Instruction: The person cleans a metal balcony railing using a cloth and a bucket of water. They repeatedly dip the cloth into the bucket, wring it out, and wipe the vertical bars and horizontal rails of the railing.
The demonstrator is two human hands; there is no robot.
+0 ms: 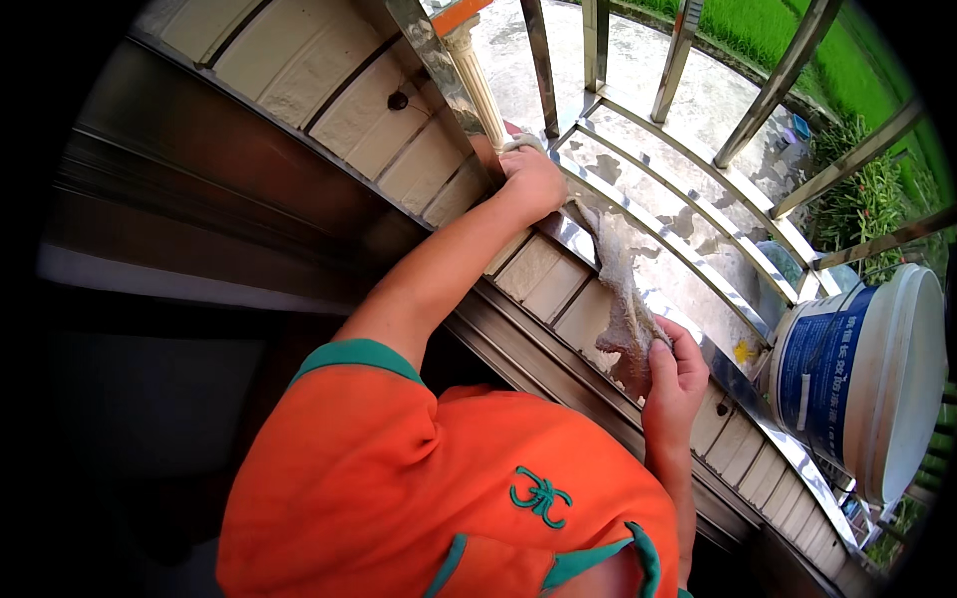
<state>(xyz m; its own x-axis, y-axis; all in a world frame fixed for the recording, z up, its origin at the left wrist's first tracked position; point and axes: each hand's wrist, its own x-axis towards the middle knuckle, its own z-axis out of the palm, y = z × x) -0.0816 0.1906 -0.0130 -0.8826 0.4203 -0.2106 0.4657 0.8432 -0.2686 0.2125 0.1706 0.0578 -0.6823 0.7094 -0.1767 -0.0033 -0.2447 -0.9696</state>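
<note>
A worn grey-brown cloth (626, 299) stretches between my hands, twisted and frayed. At the corner of the window guard, my left hand (532, 183) grips its upper end beside the metal post (441, 67); part of the cloth bulges out past the knuckles. The left fingertips are mostly hidden. Lower right, my right hand (675, 374) pinches the other end between thumb and fingers. The cloth's middle hangs over the shiny metal bottom rail (572, 238) and the tiled wall edge (538, 273).
A white bucket (890, 389) with a blue printed label leans at the right by the stainless-steel bars (777, 82). A dark window track (523, 340) runs under my arms. Beyond the bars lie a concrete yard (516, 45), a fluted column (478, 86) and green plants (860, 187).
</note>
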